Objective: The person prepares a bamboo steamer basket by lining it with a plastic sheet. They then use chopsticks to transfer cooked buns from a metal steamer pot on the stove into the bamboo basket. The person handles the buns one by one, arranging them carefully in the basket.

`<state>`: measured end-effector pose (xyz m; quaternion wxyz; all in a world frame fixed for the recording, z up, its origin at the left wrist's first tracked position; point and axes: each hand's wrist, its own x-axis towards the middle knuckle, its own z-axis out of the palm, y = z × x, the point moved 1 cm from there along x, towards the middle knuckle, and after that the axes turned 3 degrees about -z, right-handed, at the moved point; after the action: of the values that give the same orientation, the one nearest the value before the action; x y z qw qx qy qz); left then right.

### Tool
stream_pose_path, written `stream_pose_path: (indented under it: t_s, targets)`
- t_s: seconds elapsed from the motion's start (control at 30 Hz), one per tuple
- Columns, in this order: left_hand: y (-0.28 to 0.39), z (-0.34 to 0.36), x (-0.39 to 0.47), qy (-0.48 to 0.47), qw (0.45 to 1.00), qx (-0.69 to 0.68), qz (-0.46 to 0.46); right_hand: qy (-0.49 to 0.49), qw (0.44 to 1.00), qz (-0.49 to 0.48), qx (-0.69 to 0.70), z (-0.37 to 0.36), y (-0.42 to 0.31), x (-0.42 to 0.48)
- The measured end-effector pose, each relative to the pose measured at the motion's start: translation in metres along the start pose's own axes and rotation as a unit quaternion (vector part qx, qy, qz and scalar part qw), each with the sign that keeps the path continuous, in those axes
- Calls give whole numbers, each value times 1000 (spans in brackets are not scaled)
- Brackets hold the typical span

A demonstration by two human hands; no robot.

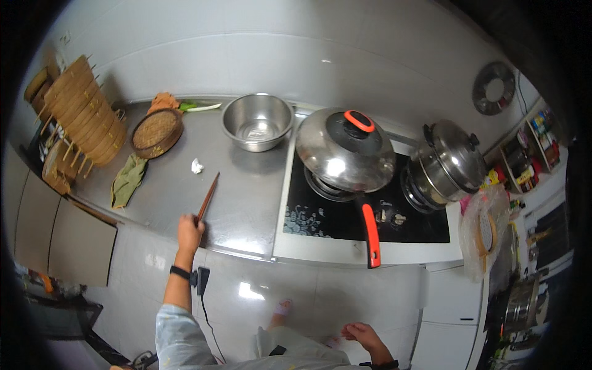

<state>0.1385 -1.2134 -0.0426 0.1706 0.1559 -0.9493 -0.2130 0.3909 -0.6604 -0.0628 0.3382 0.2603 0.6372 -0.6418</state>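
My left hand [188, 231] is closed around a pair of brown chopsticks [209, 195] above the front of the stainless steel counter [240, 203]. Their tips point away from me, near a small crumpled white scrap [197, 166]. Down by my side, my right hand [358, 334] hangs with loosely curved fingers and nothing visible in it. An apparently empty stainless steel bowl [257, 146] stands at the back, beside the hob. On the hob [319, 219] sits a wok [371, 233] with a domed steel lid [319, 143]; the lid hides its contents.
Stacked bamboo steamers [83, 111] lean at the left, near a round woven bamboo lid [156, 132], a green cloth [127, 182] and a scallion [206, 108]. A lidded steel pot [423, 173] occupies the right burner. The red wok handle overhangs the front edge.
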Motion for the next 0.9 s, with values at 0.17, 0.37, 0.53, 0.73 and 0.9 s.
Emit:
stream_pose_path:
  t_s: [0.17,0.37,0.53,0.73,0.9]
  targets:
    - [90,-33,-65,-72,900,-427,-58,-16,997,-64,-49,-19,10,-13]
    - [285,-80,-182,-267,692,-670,7,-122,941,-305,-77,-37,-35,-71]
    - [410,-74,-294,-472,609,-635,59,-21,870,-491,-36,-90,-34,-131]
    - [513,-26,-410,-601,587,-542,39,302,659,-672,-149,-178,-21,-209]
    - [599,-9,-476,-581,667,-353,305,420,567,-619,-344,-249,-9,-266]
